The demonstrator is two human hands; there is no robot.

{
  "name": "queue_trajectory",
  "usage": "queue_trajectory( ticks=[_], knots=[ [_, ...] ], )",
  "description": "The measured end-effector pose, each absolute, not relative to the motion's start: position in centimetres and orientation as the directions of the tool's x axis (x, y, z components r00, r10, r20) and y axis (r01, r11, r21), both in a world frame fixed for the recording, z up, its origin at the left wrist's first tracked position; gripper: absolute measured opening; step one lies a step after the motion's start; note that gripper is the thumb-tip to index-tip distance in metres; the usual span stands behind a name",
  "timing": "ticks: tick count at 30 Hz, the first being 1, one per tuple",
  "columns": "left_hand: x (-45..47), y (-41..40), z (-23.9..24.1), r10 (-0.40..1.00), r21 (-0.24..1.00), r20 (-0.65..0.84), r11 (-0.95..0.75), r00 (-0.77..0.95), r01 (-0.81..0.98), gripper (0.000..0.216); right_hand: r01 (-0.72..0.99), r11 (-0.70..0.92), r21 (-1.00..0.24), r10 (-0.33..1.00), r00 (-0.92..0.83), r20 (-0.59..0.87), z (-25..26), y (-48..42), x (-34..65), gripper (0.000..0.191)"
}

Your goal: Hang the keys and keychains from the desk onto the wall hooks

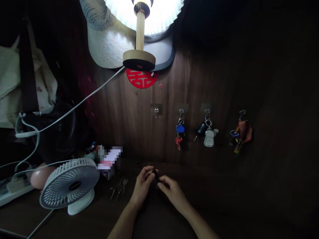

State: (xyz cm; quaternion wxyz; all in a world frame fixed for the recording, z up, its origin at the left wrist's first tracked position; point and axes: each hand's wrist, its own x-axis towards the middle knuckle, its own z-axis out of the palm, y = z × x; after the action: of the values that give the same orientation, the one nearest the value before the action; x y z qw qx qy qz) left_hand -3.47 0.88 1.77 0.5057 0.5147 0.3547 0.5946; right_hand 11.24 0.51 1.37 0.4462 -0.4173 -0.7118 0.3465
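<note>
Low in the middle of the view, my two hands meet over the dark tabletop. My left hand [144, 184] is closed, pinching a small black object [155, 175] between thumb and fingers. It looks like a key fob, but the dim light hides its details. My right hand [172, 190] is closed as well, thumb and forefinger pinched at the object's lower right side. To the left of my left hand, a bunch of loose metal keys [121, 186] lies on the table.
A white fan [72, 186] stands at left beside a power strip [16, 191]. Key bunches hang from wall hooks: one with a blue key [180, 128], one with a grey fob [209, 137], one with an orange pouch [243, 131]. A bare hook [156, 111] is left of them. A lit lamp [141, 33] hangs above.
</note>
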Motion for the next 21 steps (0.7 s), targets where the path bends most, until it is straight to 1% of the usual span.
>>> queue_trajectory(
  ticks=[5, 8, 12, 15, 18, 21],
  knots=[
    [-2.9, 1.1, 1.4, 0.964, 0.953, 0.25, -0.227, 0.096, -0.2, 0.045, 0.287, 0.438, -0.852, 0.897, -0.193, 0.397, 0.6, 0.9, 11.6, 0.017],
    [-2.4, 1.1, 1.0, 0.953, 0.955, 0.283, -0.269, 0.111, -0.126, 0.037, 0.335, 0.474, -0.814, 0.88, -0.162, 0.446, 0.3, 1.2, 11.9, 0.016],
    [-2.0, 1.1, 0.6, 0.938, 0.938, 0.344, -0.345, 0.036, 0.039, 0.022, 0.463, 0.512, -0.723, 0.847, -0.134, 0.514, -0.1, 1.4, 11.9, 0.013],
    [-2.0, 1.0, 0.7, 0.938, 0.929, 0.347, -0.34, -0.024, 0.146, 0.019, 0.547, 0.527, -0.651, 0.823, -0.137, 0.551, -0.4, 1.3, 11.8, 0.01],
    [-1.9, 0.9, 0.7, 0.938, 0.922, 0.345, -0.331, -0.039, 0.2, 0.019, 0.625, 0.522, -0.581, 0.802, -0.128, 0.583, -0.7, 1.2, 11.6, 0.008],
    [-1.7, 0.7, 0.7, 0.934, 0.917, 0.354, -0.339, -0.039, 0.212, 0.019, 0.686, 0.508, -0.521, 0.79, -0.131, 0.598, -0.8, 1.2, 11.5, 0.008]
  ],
)
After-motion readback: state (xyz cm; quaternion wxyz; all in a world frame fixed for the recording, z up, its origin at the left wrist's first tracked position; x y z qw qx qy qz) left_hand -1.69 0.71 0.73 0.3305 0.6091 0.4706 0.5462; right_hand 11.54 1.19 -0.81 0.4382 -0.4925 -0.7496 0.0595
